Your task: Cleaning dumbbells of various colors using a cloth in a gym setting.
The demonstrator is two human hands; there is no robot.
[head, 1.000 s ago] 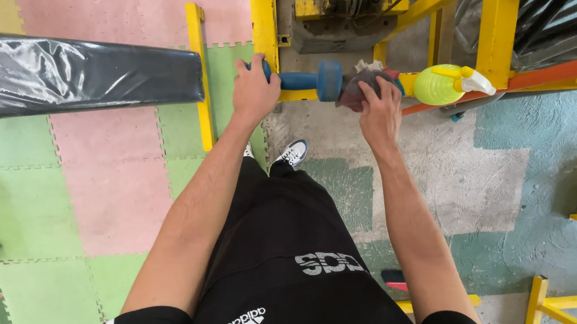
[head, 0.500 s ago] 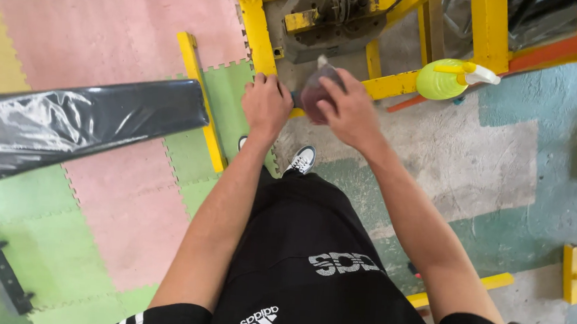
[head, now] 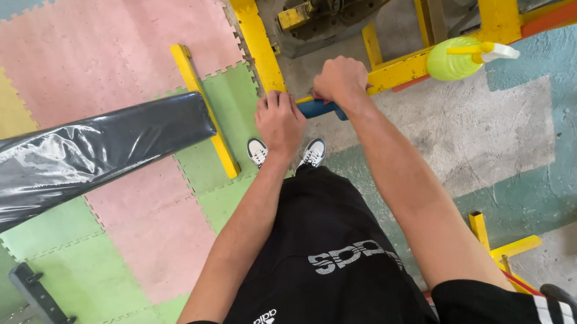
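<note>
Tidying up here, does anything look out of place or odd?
The lime-green spray bottle lies on its side across the yellow frame instead of upright. The bench's black pad is wrapped in wrinkled plastic. Nothing spilled shows.

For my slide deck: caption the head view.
Both hands, left and right, grasp a blue dumbbell beside a yellow frame.

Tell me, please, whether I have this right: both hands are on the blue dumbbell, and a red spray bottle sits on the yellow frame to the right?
Not quite: the spray bottle is yellow-green, not red, as the head view shows. Both hands, left hand and right hand, are on the blue dumbbell, and the bottle sits on the yellow frame.
</note>
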